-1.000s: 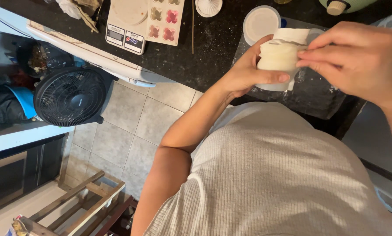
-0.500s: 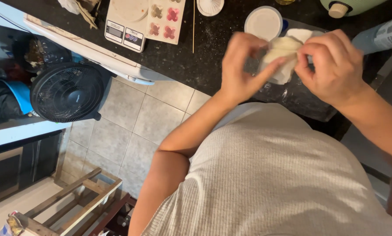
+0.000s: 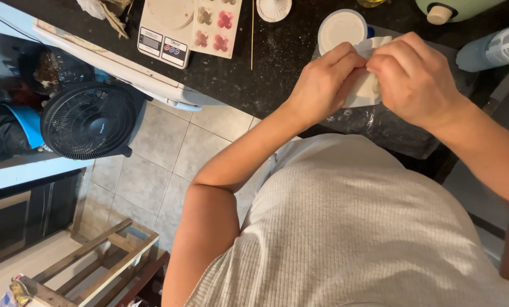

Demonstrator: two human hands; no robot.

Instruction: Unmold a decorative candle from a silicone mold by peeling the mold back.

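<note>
While pinched btw both hands | white dough (image 3: 363,94) | L hand (image 3: 322,85) | R hand (image 3: 416,79)

The person wears a pale, off-white ribbed knit top (image 3: 351,239), sleeveless or very short-sleeved (no cuff shows anywhere), filling the lower right of the frame. Both arms are bare, and the left hand (image 3: 325,85) and right hand (image 3: 416,79) carry no rings.
</note>
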